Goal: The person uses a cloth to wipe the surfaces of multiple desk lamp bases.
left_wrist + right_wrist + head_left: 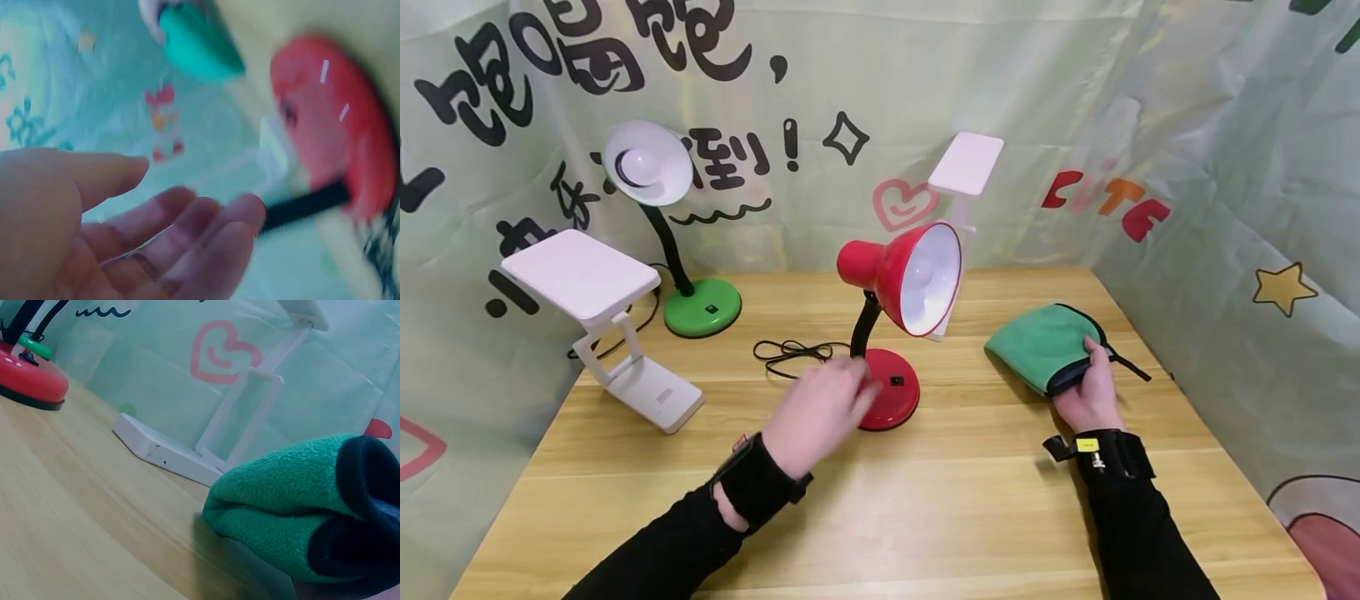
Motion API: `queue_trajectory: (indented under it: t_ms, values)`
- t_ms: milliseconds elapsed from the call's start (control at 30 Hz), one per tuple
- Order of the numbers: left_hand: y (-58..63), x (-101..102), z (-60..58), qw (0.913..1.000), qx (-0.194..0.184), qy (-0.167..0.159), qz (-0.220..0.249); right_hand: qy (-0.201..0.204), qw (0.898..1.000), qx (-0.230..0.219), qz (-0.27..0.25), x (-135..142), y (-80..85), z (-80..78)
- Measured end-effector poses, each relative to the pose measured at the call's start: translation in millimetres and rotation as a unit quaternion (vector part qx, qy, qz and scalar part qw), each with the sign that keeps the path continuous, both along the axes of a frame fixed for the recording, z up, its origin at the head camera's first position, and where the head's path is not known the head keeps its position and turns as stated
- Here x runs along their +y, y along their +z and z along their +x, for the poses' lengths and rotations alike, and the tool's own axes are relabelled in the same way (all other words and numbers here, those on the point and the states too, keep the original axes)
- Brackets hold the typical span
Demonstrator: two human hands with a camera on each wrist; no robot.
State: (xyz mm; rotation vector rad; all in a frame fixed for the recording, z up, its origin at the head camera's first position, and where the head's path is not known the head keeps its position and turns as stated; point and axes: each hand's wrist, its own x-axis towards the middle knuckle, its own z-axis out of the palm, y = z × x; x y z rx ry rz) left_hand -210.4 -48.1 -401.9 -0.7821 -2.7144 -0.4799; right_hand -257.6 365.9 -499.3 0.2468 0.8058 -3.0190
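My left hand point(822, 410), slightly blurred, is beside the lower neck of a red desk lamp point(900, 400). The left wrist view has its thumb and loosely bent fingers apart, with nothing between them; the lamp's black neck point(306, 206) shows just beyond the fingertips. At the right, my right hand point(1092, 400) grips a green terry cleaning mitt point(1033, 346) by its dark-trimmed opening, thumb on top. In the right wrist view, the folded mitt point(281, 481) hides most of that hand. The red lamp stands upright, its shade facing right.
A green-based lamp point(703, 308) with a white-lined shade stands back left, in front of it a white folding lamp point(655, 392). Behind the red shade is another white lamp point(966, 162). A coiled black cord point(793, 354) lies left of the red base. Printed curtains surround the wooden table point(970, 517).
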Motion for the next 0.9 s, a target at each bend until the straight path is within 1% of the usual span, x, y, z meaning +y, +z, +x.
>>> queue_trajectory:
  t_ms: [67, 100, 167, 233, 333, 400, 467, 567, 667, 767, 900]
  values:
    - [-11.8, 6.0, 11.3, 0.9985, 0.002, -0.039, -0.038, -0.003, 1.000, -0.002, 0.012, -0.2, -0.1, 0.3]
    - [-17.7, 8.8, 16.6, 0.9971, 0.001, -0.053, -0.055, -0.004, 1.000, -0.004, 0.020, 0.0, -0.1, 0.3]
    - [-30.1, 13.0, 25.7, 0.9935, 0.006, -0.061, -0.096, -0.006, 0.999, -0.009, 0.037, -0.2, 0.3, 0.4]
    - [-39.9, 15.3, 33.0, 0.9898, 0.010, -0.048, -0.134, -0.008, 0.999, -0.016, 0.051, -0.1, 0.9, 0.7]
    - [-49.7, 17.0, 39.2, 0.9858, 0.011, -0.013, -0.167, -0.010, 0.997, -0.024, 0.068, 0.5, 2.3, 1.5]
    - [-52.2, 17.4, 40.2, 0.9848, 0.009, 0.003, -0.174, -0.010, 0.997, -0.023, 0.073, 1.0, 2.8, 1.6]
    - [-53.6, 17.4, 38.7, 0.9844, 0.007, 0.009, -0.176, -0.009, 0.997, -0.022, 0.075, 0.9, 2.8, 1.2]
    - [-53.5, 17.3, 32.7, 0.9838, 0.009, 0.001, -0.179, -0.009, 0.997, -0.023, 0.077, 0.5, 3.2, 0.8]
    - [-52.3, 16.1, 21.3, 0.9816, 0.003, -0.017, -0.190, -0.013, 0.997, -0.029, 0.072, 0.2, 3.4, 0.9]
    - [-48.9, 14.3, 4.6, 0.9798, -0.017, -0.038, -0.195, -0.019, 0.997, -0.033, 0.063, -0.1, 3.9, 1.4]
    - [-41.9, 13.2, -23.1, 0.9779, -0.071, -0.049, -0.190, -0.028, 0.997, -0.036, 0.054, 0.3, 4.2, 2.0]
